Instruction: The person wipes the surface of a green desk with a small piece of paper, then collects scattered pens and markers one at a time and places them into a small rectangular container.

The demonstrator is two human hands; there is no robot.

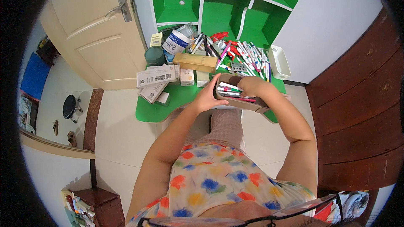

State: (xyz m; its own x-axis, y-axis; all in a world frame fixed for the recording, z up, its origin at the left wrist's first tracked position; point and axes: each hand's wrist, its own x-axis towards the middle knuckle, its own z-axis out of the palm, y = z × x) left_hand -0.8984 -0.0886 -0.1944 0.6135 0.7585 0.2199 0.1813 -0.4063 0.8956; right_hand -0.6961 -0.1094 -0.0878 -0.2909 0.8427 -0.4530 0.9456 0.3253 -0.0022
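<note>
Nearest me, the brown bin [242,103] is at the front edge of the green tabletop [149,111]; I can't tell whether its base rests there or my grip bears it. My left hand [207,96] is clamped on its left end, thumb at the near corner. If that hold slackened, or my right hand [253,86] leaned on the other end, the bin could tip toward me and spill its pens [227,87]. My right fingers are down inside, hidden, so whether they have closed on anything I can't tell. Farther back, a shove could knock the gold box [195,62] into the loose pens [249,56] and start them rolling.

The bin's mouth faces up; its long axis runs left to right, the right end slanting nearer me. The pens inside lie roughly along it; those beyond point in mixed directions.
</note>
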